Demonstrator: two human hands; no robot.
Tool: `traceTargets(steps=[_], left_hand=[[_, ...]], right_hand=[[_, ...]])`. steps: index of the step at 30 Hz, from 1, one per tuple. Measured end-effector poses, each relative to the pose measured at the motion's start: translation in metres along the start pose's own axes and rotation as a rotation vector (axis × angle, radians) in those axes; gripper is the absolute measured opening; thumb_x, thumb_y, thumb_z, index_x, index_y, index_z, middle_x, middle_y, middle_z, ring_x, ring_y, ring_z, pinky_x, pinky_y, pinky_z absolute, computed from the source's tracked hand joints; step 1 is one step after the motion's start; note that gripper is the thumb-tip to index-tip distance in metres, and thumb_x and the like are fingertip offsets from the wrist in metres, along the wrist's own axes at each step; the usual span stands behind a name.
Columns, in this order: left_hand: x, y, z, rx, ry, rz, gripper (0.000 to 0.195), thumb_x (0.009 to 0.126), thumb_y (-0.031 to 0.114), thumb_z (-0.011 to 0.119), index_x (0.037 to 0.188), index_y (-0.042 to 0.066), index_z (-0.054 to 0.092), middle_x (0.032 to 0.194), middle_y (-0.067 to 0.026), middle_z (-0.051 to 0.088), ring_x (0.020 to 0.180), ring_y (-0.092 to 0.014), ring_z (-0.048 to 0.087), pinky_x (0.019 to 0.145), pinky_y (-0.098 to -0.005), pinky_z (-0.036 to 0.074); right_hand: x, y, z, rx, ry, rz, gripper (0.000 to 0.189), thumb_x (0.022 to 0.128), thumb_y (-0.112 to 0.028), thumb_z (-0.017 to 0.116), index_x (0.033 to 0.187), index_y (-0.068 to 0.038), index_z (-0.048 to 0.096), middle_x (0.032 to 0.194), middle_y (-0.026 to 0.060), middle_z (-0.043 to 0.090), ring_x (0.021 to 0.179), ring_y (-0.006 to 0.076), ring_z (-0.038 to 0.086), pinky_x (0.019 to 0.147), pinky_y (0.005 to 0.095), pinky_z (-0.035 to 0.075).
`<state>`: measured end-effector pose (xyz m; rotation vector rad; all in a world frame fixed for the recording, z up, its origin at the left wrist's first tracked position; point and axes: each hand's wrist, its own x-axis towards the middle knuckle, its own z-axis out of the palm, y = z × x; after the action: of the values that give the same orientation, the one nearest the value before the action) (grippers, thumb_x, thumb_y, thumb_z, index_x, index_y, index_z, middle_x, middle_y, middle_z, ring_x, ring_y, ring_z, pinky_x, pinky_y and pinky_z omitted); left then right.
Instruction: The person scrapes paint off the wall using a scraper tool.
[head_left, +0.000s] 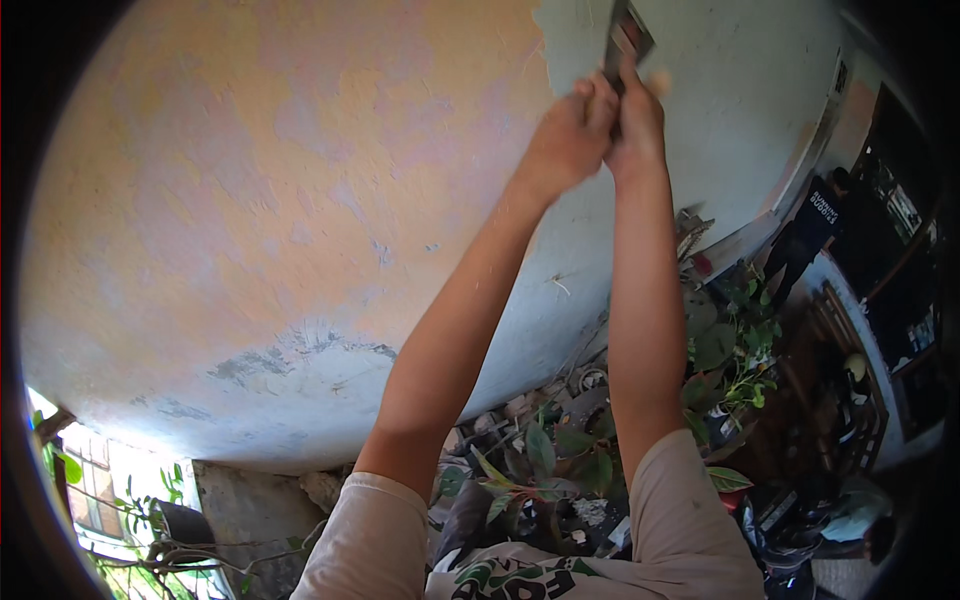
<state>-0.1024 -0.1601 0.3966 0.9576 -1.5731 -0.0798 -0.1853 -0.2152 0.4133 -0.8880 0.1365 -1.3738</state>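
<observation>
Both my arms reach up to the painted wall. My left hand and my right hand are close together on a flat metal-bladed hand tool, perhaps a scraper; motion blurs it and its exact kind is hard to tell. Its blade lies against or close to the wall, at the top of the view. Left of the tool the wall is mottled orange and pinkish with a rough surface; around and to the right of it, the wall is pale grey-green. A jagged edge parts the two colours. Bare grey patches show low on the wall.
Potted leafy plants and rubble lie along the wall's foot. A person in dark clothes stands at the right, near a wooden bench. A hanging black pot and branches are at lower left.
</observation>
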Motion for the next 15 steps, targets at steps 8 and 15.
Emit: traceTargets(steps=[8,15], left_hand=[[-0.263,-0.038,0.041,0.04,-0.384,-0.247,0.036,0.103,0.021,0.038,0.129,-0.002,0.043,0.093,-0.0262,0.057,0.077,-0.037,0.061,0.066,-0.0424,0.048],[-0.469,0.025,0.03,-0.146,-0.101,-1.049,0.041,0.102,0.027,0.043,0.125,-0.006,0.045,0.118,-0.0286,0.052,0.106,-0.042,0.054,0.091,-0.0423,0.042]], right_hand=[[-0.234,0.11,-0.136,0.132,0.408,0.335,0.034,0.097,-0.04,0.054,0.103,-0.007,0.06,0.092,0.0027,0.062,0.086,0.0142,0.061,0.075,0.0284,0.05],[-0.424,0.199,-0.191,-0.022,0.39,0.81,0.039,0.099,-0.043,0.049,0.09,-0.006,0.058,0.073,0.0022,0.055,0.067,0.0137,0.055,0.066,0.0297,0.045]])
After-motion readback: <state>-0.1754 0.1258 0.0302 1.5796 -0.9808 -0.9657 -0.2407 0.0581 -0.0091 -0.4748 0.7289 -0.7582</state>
